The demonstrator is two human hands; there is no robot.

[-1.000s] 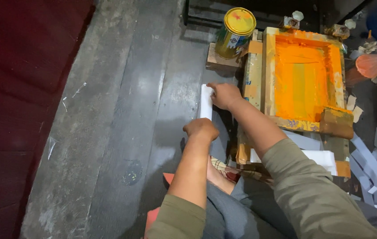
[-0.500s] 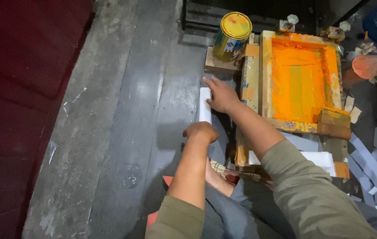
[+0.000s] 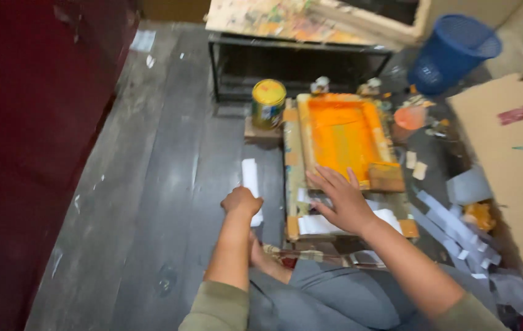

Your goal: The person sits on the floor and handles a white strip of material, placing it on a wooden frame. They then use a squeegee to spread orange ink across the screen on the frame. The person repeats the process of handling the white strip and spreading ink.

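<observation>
So the white strip (image 3: 251, 184) lies on the dark floor (image 3: 151, 202), long axis running straight away from the person, right beside the wooden printing frame (image 3: 342, 138) with the orange screen. The left hand (image 3: 242, 201) sits curled on its near end, grip closed on it as far as I can tell. The right hand (image 3: 342, 201) is spread flat, fingers open, on the frame's near edge, so the left is the nearer one.
</observation>
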